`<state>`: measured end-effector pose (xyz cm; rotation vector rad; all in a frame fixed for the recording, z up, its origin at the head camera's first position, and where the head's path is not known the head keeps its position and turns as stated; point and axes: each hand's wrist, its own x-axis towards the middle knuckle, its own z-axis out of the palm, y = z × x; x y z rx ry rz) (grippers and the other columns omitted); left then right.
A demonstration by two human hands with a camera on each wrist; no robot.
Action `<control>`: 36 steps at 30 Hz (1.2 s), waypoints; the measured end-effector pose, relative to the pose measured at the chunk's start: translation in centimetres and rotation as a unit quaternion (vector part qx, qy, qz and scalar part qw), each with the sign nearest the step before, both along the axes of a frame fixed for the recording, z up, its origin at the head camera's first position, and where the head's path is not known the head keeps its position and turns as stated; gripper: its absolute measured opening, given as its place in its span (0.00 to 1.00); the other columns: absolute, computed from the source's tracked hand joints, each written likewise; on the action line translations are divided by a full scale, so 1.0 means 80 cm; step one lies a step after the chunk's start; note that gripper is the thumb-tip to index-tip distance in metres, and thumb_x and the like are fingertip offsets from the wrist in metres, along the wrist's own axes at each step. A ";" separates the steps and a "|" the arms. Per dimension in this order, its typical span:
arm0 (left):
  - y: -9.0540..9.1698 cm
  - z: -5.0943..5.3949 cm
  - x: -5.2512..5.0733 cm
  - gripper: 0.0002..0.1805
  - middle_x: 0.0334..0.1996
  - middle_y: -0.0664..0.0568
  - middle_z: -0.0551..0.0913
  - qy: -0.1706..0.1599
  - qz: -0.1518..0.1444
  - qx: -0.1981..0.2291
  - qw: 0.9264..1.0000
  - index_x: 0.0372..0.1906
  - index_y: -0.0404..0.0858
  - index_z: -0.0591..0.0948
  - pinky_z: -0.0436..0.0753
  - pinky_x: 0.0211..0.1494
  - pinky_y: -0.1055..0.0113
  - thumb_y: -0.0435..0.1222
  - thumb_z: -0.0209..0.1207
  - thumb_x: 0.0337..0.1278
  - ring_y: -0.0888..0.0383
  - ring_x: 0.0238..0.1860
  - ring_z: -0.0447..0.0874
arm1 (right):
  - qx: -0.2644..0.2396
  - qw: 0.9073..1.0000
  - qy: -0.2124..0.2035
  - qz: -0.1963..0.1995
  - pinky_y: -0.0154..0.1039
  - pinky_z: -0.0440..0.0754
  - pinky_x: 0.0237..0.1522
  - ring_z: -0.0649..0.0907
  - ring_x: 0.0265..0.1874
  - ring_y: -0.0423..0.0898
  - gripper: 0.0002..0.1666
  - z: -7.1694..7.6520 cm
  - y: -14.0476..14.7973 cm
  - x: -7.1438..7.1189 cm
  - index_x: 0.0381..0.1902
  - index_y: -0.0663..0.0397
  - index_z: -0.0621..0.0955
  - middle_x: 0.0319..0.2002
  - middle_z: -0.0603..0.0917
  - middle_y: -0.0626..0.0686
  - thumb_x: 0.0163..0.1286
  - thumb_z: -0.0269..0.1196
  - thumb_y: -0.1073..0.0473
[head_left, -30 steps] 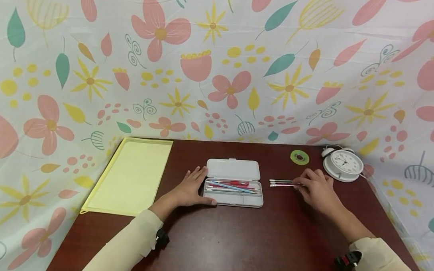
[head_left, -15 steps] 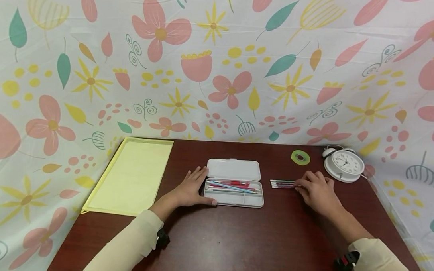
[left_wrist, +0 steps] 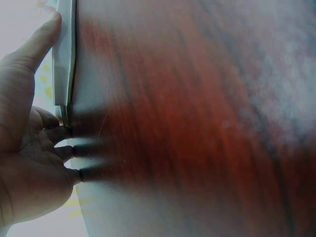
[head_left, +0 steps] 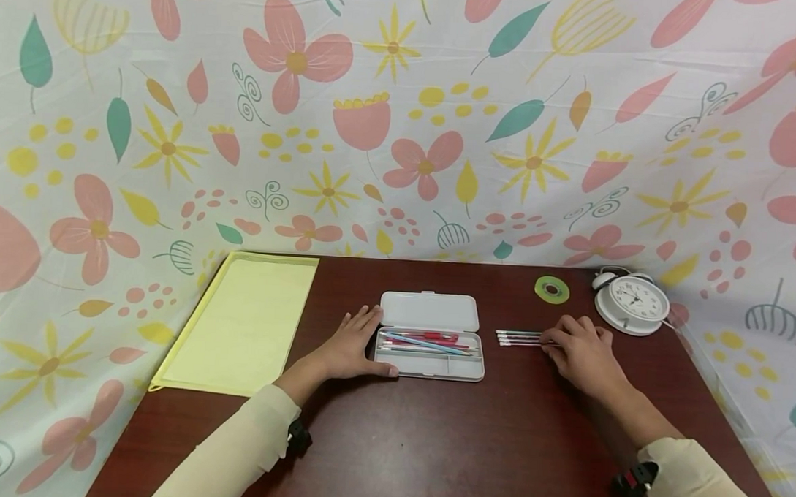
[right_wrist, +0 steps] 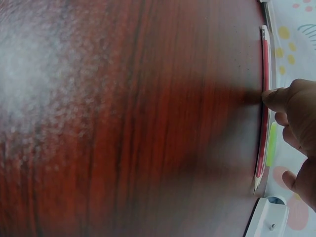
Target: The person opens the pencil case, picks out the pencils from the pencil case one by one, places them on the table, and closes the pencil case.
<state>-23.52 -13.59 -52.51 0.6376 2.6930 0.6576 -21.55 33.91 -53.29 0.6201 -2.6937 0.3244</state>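
An open white pencil case (head_left: 414, 363) lies mid-table, its lid (head_left: 429, 312) folded back. Several pencils and pens, among them a light blue one (head_left: 421, 343), fill its rear compartment. My left hand (head_left: 345, 351) rests against the case's left side, fingers straight and spread, thumb on the front edge. To the right, a row of several pencils (head_left: 518, 339) lies on the table with white ends pointing left. My right hand (head_left: 581, 354) pinches them about midway and hides their other ends in the head view. In the right wrist view, my thumb touches a red pencil (right_wrist: 260, 148) with a sharpened tip.
A yellow zip folder (head_left: 240, 323) lies at the left of the dark wooden table (head_left: 418, 439). Behind my right hand are a green tape roll (head_left: 551, 290) and a white alarm clock (head_left: 636, 301). A flowered cloth (head_left: 404, 80) closes off the back and sides.
Almost nothing differs. The right hand and the pencils stay in place apart from a very slight shift, and the left hand stays on the case.
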 end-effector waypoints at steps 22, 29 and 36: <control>-0.002 -0.002 -0.001 0.72 0.92 0.44 0.49 0.004 -0.006 0.008 1.000 0.92 0.37 0.47 0.41 0.94 0.38 0.69 0.73 0.59 0.42 0.94 0.39 | -0.017 0.999 -0.038 0.029 0.73 0.73 0.53 0.76 0.47 0.52 0.07 0.040 -0.072 -0.009 0.47 0.46 0.92 0.43 0.82 0.48 0.72 0.76 0.58; -0.002 0.000 -0.001 0.72 0.92 0.43 0.49 0.004 -0.006 0.013 1.000 0.92 0.36 0.47 0.41 0.94 0.37 0.69 0.73 0.59 0.41 0.93 0.39 | -0.008 0.996 -0.052 0.068 0.70 0.74 0.55 0.77 0.47 0.49 0.08 0.047 -0.114 -0.010 0.48 0.46 0.92 0.46 0.83 0.47 0.74 0.76 0.54; -0.001 0.000 -0.001 0.72 0.92 0.43 0.49 0.004 -0.007 0.012 1.000 0.92 0.36 0.47 0.41 0.94 0.38 0.69 0.73 0.59 0.41 0.93 0.39 | -0.002 0.992 -0.064 0.110 0.71 0.75 0.58 0.74 0.44 0.46 0.08 0.048 -0.149 -0.007 0.49 0.47 0.92 0.45 0.84 0.46 0.74 0.76 0.55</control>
